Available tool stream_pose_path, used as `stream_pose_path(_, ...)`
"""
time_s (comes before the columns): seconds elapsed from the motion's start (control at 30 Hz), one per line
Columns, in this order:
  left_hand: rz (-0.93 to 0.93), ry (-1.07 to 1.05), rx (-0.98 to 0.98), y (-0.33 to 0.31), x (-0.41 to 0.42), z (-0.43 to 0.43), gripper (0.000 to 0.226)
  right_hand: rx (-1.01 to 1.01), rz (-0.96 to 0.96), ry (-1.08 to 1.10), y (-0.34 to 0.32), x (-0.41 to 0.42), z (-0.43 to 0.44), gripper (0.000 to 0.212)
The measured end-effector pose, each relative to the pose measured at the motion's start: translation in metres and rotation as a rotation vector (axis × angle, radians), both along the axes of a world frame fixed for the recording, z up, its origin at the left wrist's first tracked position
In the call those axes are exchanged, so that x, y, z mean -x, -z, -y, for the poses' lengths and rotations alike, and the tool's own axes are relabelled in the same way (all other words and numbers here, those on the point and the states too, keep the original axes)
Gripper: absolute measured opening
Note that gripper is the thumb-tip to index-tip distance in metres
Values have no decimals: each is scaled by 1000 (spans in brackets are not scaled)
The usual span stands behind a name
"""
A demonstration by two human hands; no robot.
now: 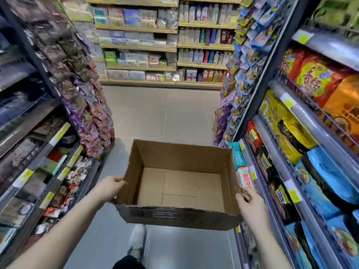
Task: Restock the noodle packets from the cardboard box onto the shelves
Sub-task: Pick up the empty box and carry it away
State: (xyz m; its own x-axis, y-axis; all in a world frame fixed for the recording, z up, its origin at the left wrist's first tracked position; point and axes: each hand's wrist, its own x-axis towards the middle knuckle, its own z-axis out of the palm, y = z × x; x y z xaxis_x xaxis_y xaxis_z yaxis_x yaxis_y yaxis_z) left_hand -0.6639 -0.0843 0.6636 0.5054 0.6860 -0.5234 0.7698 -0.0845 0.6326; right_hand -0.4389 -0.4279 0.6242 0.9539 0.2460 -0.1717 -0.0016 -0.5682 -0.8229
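Left hand (111, 188) is on the cardboard box (177, 188), gripping its left wall near the front corner. Thumb lies over the top edge, the other fingers wrap the outside and go under; I can't see the fingertips. Hand is curled, not spread. Left forearm runs in from 7 o'clock, bare, roughly straight.

Right hand (252, 205) is clamped on the right wall near the front corner. Fingers are curled over the rim, palm flat against the outer face. Right forearm comes in from 5 o'clock, bare, angled up toward the box.

Box sits at frame centre, held off the floor (165, 117) between both hands, open side up, tilted slightly down toward me. Flaps are gone or torn, the front edge is ragged. I see only bare cardboard bottom inside.

Noodle packets (287, 123) fill the shelves (328, 146) at 3 o'clock: yellow, orange, red and blue bags, row on row. One red-and-white packet (246, 178) sits on a lower shelf just beside the box's right wall, just above my right hand. I can't tell if it touches the box.

Racks (48, 144) at 9 o'clock hold blurred goods; can't identify them. Far shelving (165, 45) at 12 o'clock faces me across the aisle end.

One shoe (137, 237) shows under the box at 6 o'clock.
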Motion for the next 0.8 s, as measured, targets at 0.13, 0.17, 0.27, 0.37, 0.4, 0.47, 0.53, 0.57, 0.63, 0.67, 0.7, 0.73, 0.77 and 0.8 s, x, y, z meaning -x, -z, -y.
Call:
stream_pose_path(0.13, -7, 50, 4, 21, -77, -51, 23, -4, -40, 85, 19, -47, -35, 37)
stream_pose_path(0.17, -9, 69, 2, 27, -98, -68, 23, -6, -44, 111, 25, -59, -45, 37)
stream_pose_path(0.27, -8, 150, -9, 49, -170, -119, 26, -25, -52, 222, 45, -95, -78, 35)
stream_pose_path(0.37, -41, 275, 1, 60, -239, -162, 26, -69, -142, 361, 62, -116, -109, 29)
stream_pose_path(0.4, -61, 330, -20, 60, -262, -175, 26, -89, -186, 415, 67, -122, -118, 27)
stream_pose_path(0.47, -102, 475, -70, 59, -312, -202, 24, -125, -277, 541, 73, -131, -137, 24)
stream_pose_path(0.53, -127, 622, -76, 56, -363, -220, 23, -147, -324, 670, 70, -135, -152, 24)
stream_pose_path(0.57, -147, 699, -79, 57, -388, -226, 24, -144, -334, 735, 69, -135, -158, 25)
stream_pose_path(0.63, -200, 833, -100, 59, -433, -228, 27, -156, -338, 855, 66, -133, -165, 28)
stream_pose_path(0.67, -213, 877, -97, 67, -454, -229, 26, -157, -341, 900, 65, -131, -167, 28)
stream_pose_path(0.7, -207, 926, -76, 83, -473, -231, 21, -148, -372, 928, 64, -125, -169, 28)
stream_pose_path(0.73, -195, 982, -56, 101, -491, -233, 17, -145, -397, 965, 67, -120, -170, 28)
stream_pose_path(0.77, -183, 1031, -48, 111, -506, -229, 23, -154, -410, 994, 72, -113, -167, 27)
stream_pose_path(0.8, -188, 1071, -50, 111, -517, -219, 34, -132, -406, 1021, 83, -105, -163, 28)
